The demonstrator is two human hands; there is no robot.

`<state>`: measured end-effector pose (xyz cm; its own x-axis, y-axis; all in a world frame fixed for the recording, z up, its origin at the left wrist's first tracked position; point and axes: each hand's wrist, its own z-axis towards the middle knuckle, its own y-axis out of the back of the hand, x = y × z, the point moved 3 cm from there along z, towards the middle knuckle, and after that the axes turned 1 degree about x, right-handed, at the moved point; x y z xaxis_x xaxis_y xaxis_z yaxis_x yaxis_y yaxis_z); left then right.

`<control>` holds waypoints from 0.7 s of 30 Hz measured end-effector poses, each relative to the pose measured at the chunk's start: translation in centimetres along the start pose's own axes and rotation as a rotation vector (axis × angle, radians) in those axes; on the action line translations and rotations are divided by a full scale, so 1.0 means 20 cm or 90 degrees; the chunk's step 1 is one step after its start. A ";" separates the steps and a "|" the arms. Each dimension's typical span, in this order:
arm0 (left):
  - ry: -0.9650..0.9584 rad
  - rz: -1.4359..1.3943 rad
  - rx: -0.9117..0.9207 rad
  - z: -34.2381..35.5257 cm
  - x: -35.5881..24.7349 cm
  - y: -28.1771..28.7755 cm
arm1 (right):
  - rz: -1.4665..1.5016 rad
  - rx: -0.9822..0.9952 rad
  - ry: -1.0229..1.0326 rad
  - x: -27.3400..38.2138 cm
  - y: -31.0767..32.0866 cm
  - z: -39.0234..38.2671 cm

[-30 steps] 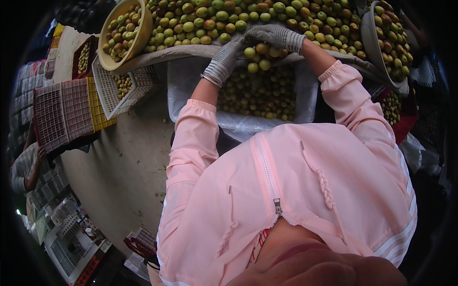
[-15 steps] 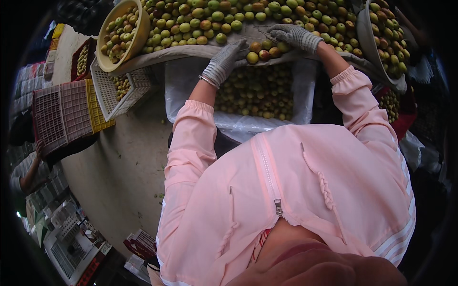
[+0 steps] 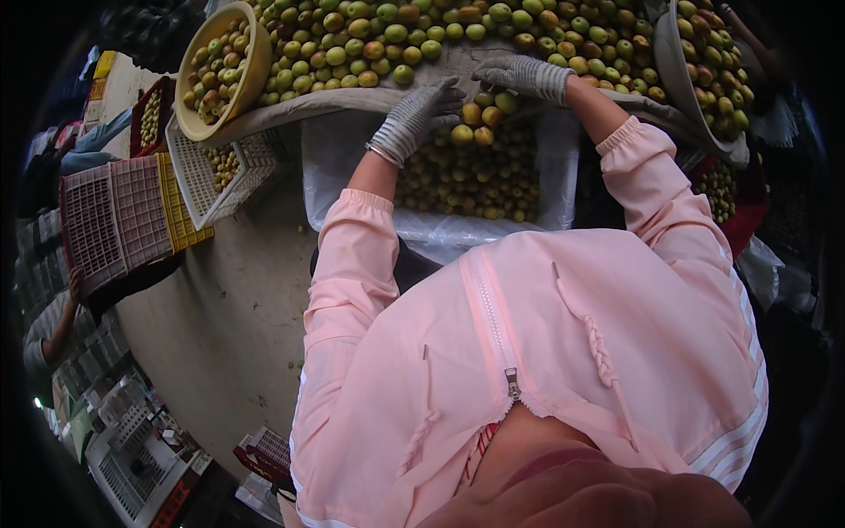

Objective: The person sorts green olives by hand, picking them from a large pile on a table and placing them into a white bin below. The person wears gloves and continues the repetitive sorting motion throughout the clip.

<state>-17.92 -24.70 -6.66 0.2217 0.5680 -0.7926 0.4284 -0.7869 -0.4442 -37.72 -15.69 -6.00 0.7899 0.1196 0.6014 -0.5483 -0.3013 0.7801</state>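
A heap of small green and yellow-brown fruits (image 3: 440,35) covers the sorting table (image 3: 352,99) in front of me. My left hand (image 3: 418,116), in a grey knit glove, rests at the table's edge with fingers spread. My right hand (image 3: 526,77), also gloved, lies flat on the table with fingers apart. Between them several fruits (image 3: 482,114) tumble off the edge. Below, a crate lined with clear plastic (image 3: 343,167) holds many fruits (image 3: 471,180). Neither hand grips anything.
A yellow bowl of fruits (image 3: 251,62) sits at the table's left, a grey basin of fruits (image 3: 669,62) at the right. White, pink and yellow plastic crates (image 3: 132,207) stand on the floor to my left. Another person's arm (image 3: 53,339) shows at far left.
Both hands have drawn nearer the table edge, sweeping a few fruits with them; those fruits now drop toward the lined crate. The person at far left has shifted.
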 end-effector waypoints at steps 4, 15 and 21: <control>0.009 0.089 -0.009 -0.03 -0.02 -0.06 | -0.018 0.026 0.002 0.14 -0.01 -0.01; 0.099 -0.038 0.110 -0.13 -0.02 -0.13 | 0.416 -0.134 -0.275 0.08 0.26 -0.14; -0.087 -0.193 -0.122 -0.02 -0.06 0.03 | -0.060 -0.369 -0.435 -0.40 0.38 -0.30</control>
<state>-17.59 -25.68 -5.86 -0.0534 0.7206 -0.6913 0.6149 -0.5218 -0.5913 -49.88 -13.27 -3.84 0.7282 -0.5250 0.4406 -0.3789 0.2274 0.8971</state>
